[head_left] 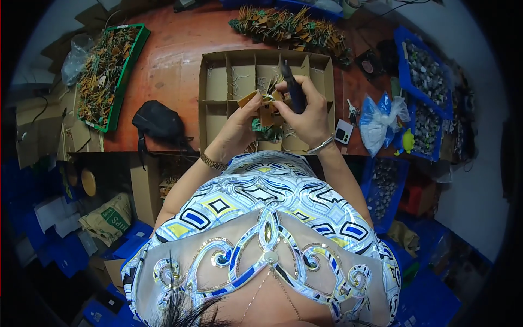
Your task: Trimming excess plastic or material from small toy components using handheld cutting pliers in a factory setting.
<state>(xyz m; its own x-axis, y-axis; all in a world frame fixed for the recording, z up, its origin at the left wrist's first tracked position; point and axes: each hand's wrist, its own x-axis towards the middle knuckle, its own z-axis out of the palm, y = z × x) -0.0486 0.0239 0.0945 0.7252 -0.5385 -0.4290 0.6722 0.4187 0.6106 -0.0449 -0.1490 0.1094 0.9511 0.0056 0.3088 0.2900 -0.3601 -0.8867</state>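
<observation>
Over the divided cardboard box (213, 102), my left hand (239, 121) is closed on a small orange-brown circuit board (248, 99). My right hand (306, 102) wraps round a slim dark hand tool (295, 92), whose tip points up and away; its exact kind does not show. The thumb and index finger of that hand come close to the board, beside my left fingertips, with a bit of white wire (267, 97) between them. Just below the fingers are more brown boards (267, 115) and green-sided ones (263, 129), partly hidden by my hands.
A green tray (122, 87) heaped with boards is at the left, near a black bag (158, 121). More boards (294, 30) are piled at the back. On the right are blue bins (404, 65) of small parts, tied plastic bags (376, 126) and a phone (343, 132).
</observation>
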